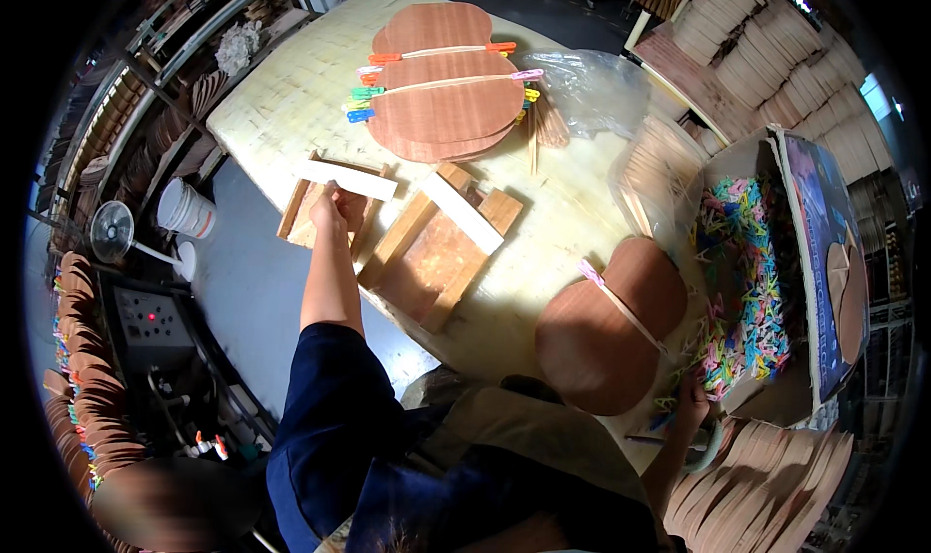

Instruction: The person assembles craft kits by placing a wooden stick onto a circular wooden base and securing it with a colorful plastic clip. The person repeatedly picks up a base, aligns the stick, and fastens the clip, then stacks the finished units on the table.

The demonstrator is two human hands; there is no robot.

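Note:
My left hand (331, 207), fingers closed, is at a small wooden box (289, 218) just below a white strip (349, 180) laid across it; what it grips is hidden. My right hand (692, 404) is curled at the near edge of a carton (796, 223) full of colourful plastic clothespins (742, 301); I cannot make out what its fingers hold. Between my hands lies a guitar-shaped brown wooden plate (592, 359). A thin pale wood strip (630, 306) crosses its waist, with a pink clothespin (590, 271) clipped at one end.
Farther off, stacked guitar-shaped plates (446, 107) carry strips and clothespins. A second wooden box (427, 262) with a white strip (463, 211) across it stands beside the first. Clear plastic bags (592, 87) and thin sticks lie on the table (281, 78). More plates (766, 485) stand near my right arm.

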